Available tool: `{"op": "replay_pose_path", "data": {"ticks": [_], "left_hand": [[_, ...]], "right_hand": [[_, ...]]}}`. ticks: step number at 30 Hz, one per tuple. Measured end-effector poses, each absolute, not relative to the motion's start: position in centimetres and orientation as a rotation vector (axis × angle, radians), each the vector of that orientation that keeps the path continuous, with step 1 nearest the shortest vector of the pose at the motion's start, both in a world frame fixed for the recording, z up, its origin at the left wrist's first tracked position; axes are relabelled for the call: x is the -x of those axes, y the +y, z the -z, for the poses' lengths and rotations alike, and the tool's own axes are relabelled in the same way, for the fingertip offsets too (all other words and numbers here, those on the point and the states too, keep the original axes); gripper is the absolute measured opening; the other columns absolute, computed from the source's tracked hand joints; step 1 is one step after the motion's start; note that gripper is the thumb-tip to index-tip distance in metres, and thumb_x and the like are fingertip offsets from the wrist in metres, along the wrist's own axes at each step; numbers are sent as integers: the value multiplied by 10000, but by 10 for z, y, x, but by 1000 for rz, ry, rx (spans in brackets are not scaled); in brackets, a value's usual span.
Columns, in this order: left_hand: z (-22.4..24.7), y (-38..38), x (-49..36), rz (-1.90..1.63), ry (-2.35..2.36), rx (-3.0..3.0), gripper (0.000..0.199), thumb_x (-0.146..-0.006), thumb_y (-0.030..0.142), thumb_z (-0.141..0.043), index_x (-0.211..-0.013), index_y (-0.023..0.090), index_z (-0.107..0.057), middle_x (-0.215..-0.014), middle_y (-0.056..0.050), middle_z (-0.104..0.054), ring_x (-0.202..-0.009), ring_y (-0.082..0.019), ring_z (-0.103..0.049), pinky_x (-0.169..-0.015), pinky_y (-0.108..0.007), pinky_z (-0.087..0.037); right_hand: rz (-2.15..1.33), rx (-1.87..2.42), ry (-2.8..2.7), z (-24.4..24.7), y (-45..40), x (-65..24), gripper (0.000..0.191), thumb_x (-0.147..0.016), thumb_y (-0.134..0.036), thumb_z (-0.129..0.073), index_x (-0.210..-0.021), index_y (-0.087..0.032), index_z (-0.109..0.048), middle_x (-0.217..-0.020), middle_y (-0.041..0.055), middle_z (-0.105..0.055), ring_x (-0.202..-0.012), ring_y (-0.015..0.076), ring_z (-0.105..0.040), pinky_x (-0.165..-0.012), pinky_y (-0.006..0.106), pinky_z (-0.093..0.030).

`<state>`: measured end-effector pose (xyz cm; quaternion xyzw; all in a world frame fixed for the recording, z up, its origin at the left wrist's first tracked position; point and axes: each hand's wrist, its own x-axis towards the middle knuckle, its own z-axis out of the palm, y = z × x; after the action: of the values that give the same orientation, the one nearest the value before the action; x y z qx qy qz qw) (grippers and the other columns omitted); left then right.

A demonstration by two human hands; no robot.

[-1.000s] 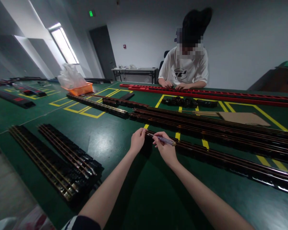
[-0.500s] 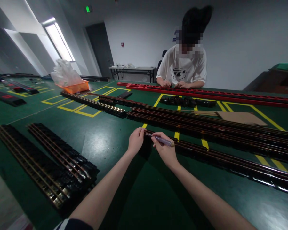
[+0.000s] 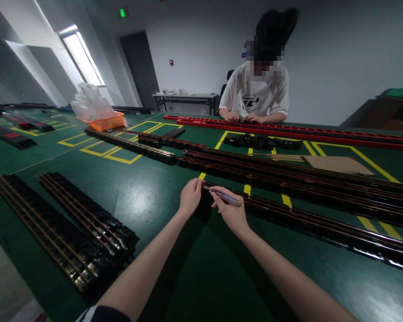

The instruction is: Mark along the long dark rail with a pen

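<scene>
My right hand (image 3: 231, 211) is closed around a screwdriver (image 3: 229, 198) with a translucent purplish handle. Its thin shaft points left toward the near end of a long dark rail (image 3: 305, 219) that carries copper-coloured strips. At that end, my left hand (image 3: 190, 197) grips the rail with fingers pressed together. The screwdriver's tip sits close to the left fingertips; whether it touches the rail I cannot tell. From there the rail runs off to the right across the green table (image 3: 154, 188).
Behind the held rail lie several similar rails (image 3: 255, 167). Two shorter bundles (image 3: 83, 214) rest at left. Farther back are an orange bin (image 3: 104, 121) with a plastic bag, cardboard (image 3: 337, 165) and red tracks (image 3: 289, 132). A co-worker (image 3: 255, 94) sits opposite, hands on the tracks.
The screwdriver's handle and my right hand have shifted slightly left, and the right fingers have changed position on it. My left hand stays at the rail's end.
</scene>
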<state>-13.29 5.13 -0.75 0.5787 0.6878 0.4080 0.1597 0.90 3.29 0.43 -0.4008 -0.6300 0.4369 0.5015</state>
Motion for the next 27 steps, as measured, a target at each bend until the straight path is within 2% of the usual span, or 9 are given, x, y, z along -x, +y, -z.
{"op": "replay_pose_path", "data": {"ticks": [10, 19, 27], "left_hand": [[5, 50, 132, -1169, 1979, -1628, 268, -939, 182, -378, -858, 194, -633, -951, -36, -686, -922, -180, -626, -809, -274, -432], [5, 50, 132, -1188, 1959, -1609, 261, -926, 210, -379, -845, 201, -627, -941, -38, -686, -912, -188, -628, -812, -288, -442], [6, 51, 135, -1265, 1779, -1511, 324, -828, 112, -323, -931, 195, -618, -1004, -28, -684, -983, -176, -616, -893, -298, -454]], "right_hand": [[-955, 974, -1428, -2, 31, -9, 211, -817, -365, -608, -845, -176, -699, -606, 8, -659, -478, 147, -628, -412, 217, -474], [-1000, 959, -1465, -4, 31, -11, 227, -818, -373, -602, -874, -179, -706, -676, 24, -688, -498, 152, -639, -414, 225, -472], [-961, 977, -1451, -1, 33, -11, 229, -819, -382, -595, -872, -182, -694, -657, 25, -691, -479, 151, -627, -407, 225, -456]]}}
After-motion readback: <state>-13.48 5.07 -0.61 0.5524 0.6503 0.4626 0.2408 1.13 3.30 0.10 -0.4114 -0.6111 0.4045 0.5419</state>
